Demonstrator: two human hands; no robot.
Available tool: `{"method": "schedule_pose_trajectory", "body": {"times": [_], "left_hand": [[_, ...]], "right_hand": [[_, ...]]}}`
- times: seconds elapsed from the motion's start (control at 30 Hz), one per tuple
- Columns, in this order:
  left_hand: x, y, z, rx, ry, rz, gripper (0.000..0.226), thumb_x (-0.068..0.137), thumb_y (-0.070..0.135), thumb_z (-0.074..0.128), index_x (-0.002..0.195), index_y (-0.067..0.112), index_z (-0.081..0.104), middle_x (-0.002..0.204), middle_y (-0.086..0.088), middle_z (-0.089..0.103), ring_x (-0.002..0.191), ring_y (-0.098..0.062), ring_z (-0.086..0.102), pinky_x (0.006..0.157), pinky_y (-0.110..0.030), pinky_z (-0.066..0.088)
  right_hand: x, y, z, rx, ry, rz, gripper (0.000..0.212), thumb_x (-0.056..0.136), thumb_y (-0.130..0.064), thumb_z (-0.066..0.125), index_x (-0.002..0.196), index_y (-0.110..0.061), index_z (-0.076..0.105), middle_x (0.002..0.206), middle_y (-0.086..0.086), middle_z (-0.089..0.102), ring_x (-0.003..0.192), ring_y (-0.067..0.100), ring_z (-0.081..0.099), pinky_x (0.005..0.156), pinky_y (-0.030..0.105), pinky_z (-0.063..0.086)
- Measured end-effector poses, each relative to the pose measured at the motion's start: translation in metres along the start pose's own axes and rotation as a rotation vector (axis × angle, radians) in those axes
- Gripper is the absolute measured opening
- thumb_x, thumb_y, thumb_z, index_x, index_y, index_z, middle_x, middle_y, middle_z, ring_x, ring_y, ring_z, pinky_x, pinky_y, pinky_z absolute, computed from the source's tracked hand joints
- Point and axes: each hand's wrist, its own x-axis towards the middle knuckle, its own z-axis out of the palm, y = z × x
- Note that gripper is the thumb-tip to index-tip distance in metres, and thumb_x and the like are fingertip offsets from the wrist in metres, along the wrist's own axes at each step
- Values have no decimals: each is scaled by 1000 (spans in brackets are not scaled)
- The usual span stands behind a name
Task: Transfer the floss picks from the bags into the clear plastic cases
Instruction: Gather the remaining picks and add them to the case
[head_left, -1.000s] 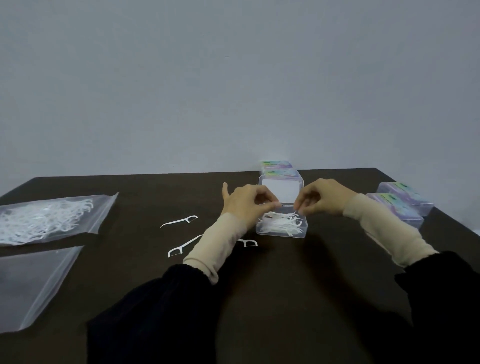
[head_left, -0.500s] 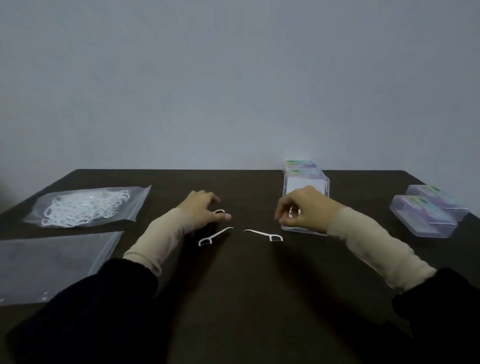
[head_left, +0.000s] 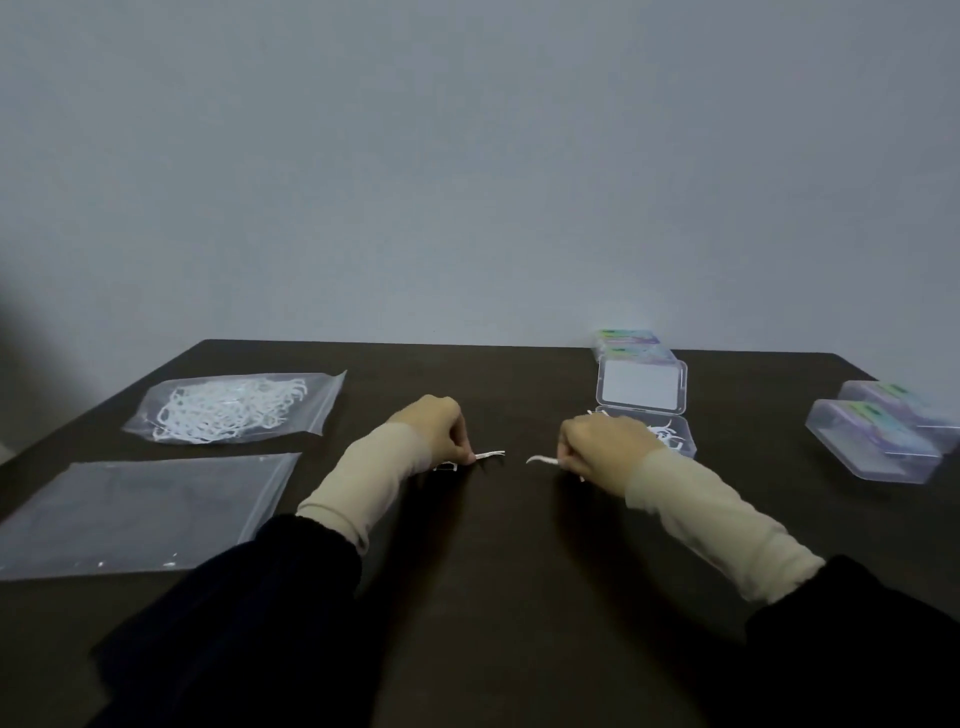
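**A pick in each hand at mid-desk**

At the desk's (head_left: 493, 597) left edge we see a full bag (head_left: 236, 408) of picks, with an empty bag (head_left: 135, 512) nearer us. Our left hand (head_left: 434, 428) pinches one pick (head_left: 491, 455); our right hand (head_left: 605, 447) pinches another (head_left: 541, 460). Just behind the right hand stands the open case (head_left: 644, 410), partly filled. Two shut cases (head_left: 883, 434) lie near the right edge.
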Motion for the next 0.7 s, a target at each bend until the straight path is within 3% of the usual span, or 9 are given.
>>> {"method": "schedule_pose_trajectory", "body": {"times": [0.13, 0.27, 0.47, 0.57, 0.7], "left_hand": [[-1, 18, -1, 325, -64, 15, 24, 96, 27, 46, 109, 12, 61, 115, -4, 60, 108, -24, 55, 99, -38, 37], [1, 30, 5, 584, -66, 52, 31, 100, 27, 33, 114, 12, 57, 119, -6, 56, 114, -24, 49, 106, -48, 20], [12, 70, 2, 511, 175, 168, 25, 99, 24, 35, 114, 14, 53, 119, -4, 54, 115, -22, 48, 106, -45, 18], [24, 103, 3, 467, 275, 238, 25, 99, 27, 37, 114, 15, 53, 119, -3, 55, 117, -20, 46, 107, -46, 15], [38, 144, 14, 498, 312, 326, 19, 96, 23, 44, 106, 16, 59, 111, -1, 59, 113, -20, 48, 109, -50, 11]], "right_hand": [[-9, 23, -14, 45, 102, 56, 16, 97, -24, 42, 103, -16, 54, 113, 4, 62, 105, 23, 55, 90, 32, 37], [-15, 51, -23, 49, 197, 157, 21, 97, -28, 42, 104, -16, 58, 109, 1, 63, 101, 23, 56, 87, 32, 37], [-20, 83, -16, 72, 116, 248, 9, 93, -28, 49, 91, -23, 57, 102, -4, 63, 97, 19, 57, 95, 38, 32], [-22, 94, -8, 172, 156, 290, 9, 91, -25, 52, 93, -21, 59, 100, -2, 64, 94, 18, 58, 98, 40, 37], [-28, 107, 1, 490, 235, 355, 2, 88, -15, 56, 87, -16, 57, 95, 6, 62, 84, 17, 56, 83, 29, 47]]}}
